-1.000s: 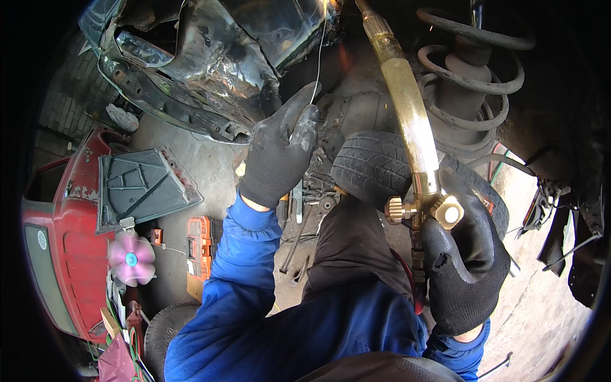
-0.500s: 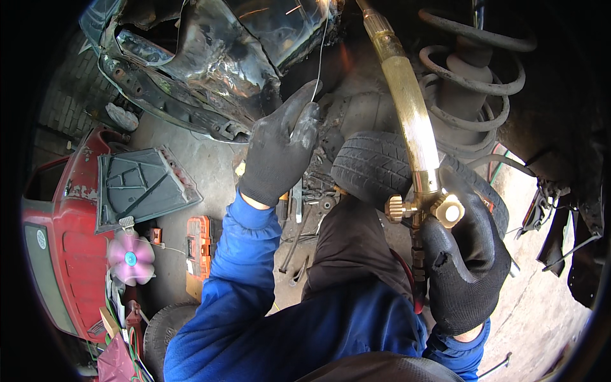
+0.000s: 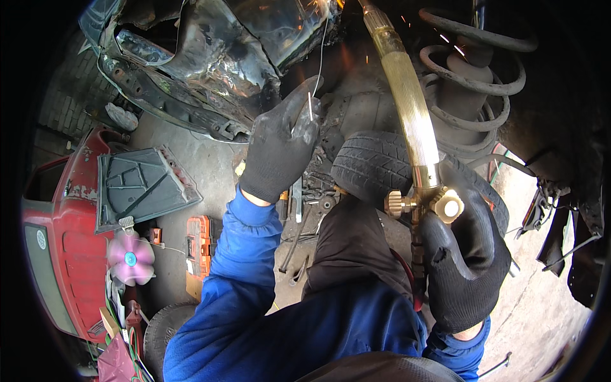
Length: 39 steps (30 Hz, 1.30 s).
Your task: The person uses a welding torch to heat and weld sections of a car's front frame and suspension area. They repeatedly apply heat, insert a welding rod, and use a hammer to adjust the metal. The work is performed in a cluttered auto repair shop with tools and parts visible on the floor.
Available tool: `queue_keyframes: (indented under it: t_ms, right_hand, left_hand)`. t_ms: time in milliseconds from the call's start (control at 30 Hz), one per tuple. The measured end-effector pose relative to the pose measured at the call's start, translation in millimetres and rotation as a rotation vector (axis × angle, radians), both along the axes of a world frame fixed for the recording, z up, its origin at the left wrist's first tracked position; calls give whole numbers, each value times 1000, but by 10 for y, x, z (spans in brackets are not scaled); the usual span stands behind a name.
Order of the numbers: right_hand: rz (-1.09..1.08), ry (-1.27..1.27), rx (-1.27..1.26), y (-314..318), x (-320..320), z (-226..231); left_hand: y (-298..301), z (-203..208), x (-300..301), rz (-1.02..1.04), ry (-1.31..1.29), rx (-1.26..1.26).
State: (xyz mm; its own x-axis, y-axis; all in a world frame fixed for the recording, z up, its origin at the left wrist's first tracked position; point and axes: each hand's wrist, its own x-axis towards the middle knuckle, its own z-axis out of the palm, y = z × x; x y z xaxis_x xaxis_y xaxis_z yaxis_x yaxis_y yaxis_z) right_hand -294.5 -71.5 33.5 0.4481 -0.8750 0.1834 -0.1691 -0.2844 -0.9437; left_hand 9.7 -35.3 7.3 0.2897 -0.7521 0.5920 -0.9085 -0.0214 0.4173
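Gloved in black, my right hand is closed around the valve end of a brass gas torch, its thumb beside a round knob. The torch points up and away, and its tip lies past the top edge. My left hand, in a matching glove, pinches a thin metal welding rod between thumb and fingers. The rod runs up to scorched, bent sheet metal on a vehicle body, where orange sparks fly at the top edge.
A coil spring with its strut hangs at the right. Below the torch lies a tyre. On the left are a red vehicle body, a loose dark panel, a spinning pink fan and an orange toolbox. Loose tools lie on the floor.
More sparks now fly near the top edge, by the coil spring and above my left hand. Both hands hold nearly the same place and grip.
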Motion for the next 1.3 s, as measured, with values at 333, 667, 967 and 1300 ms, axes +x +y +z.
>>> queue_keyframes:
  t_ms: [333,667,967,1300]
  right_hand:
    - [-31,27,-73,6,19,4]
    - [-27,-2,-5,50,-31,32]
    - [-6,23,-17,1,-55,-31]
    - [-23,87,-203,-39,-18,-24]
  left_hand:
    - [-19,5,3,24,-16,13]
    - [20,24,-18,32,91,79]
    - [15,16,-21,19,48,50]
    - [8,46,-49,30,135,98]
